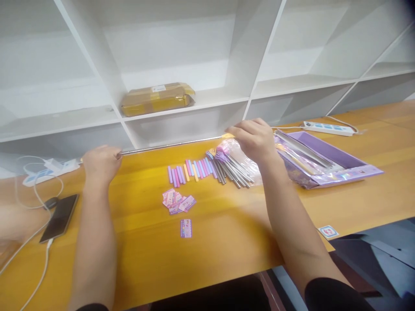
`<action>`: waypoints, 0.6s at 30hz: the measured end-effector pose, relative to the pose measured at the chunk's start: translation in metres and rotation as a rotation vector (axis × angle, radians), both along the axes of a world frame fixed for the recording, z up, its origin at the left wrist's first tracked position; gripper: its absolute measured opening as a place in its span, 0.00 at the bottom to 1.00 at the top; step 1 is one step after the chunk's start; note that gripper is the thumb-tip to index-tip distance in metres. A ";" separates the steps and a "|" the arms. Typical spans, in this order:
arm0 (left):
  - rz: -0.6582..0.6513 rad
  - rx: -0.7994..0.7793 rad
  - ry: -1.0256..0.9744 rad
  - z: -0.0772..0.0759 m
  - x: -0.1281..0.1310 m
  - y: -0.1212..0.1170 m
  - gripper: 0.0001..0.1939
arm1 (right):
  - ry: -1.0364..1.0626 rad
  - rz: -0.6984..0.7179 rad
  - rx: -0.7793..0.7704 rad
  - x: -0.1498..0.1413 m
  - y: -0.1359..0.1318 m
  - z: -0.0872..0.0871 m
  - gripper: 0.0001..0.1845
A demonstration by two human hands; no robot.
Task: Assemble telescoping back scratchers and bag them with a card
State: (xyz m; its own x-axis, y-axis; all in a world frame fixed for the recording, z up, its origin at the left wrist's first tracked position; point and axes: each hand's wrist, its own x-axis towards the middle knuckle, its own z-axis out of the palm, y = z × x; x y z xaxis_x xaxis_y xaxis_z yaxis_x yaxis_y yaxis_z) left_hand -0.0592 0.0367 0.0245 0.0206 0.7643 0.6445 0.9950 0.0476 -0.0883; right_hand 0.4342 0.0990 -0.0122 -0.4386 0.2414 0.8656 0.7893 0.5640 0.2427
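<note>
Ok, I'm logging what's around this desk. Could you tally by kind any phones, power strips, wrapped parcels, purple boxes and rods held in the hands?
Phone: 1
Power strips: 2
Wrapped parcel: 1
Purple box: 1
Metal rod held between left hand and right hand: 1
Total: 6

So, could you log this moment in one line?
left hand: holds rod | right hand: holds rod's other end | cards: lie on table
</note>
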 end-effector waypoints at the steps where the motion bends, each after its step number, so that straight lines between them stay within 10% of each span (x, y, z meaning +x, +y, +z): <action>1: 0.000 0.005 0.003 -0.001 -0.002 0.001 0.15 | 0.000 0.002 -0.008 0.002 0.001 -0.001 0.19; 18: 0.111 0.100 0.055 -0.006 -0.085 -0.009 0.14 | 0.256 -0.282 -0.284 0.082 0.006 -0.006 0.18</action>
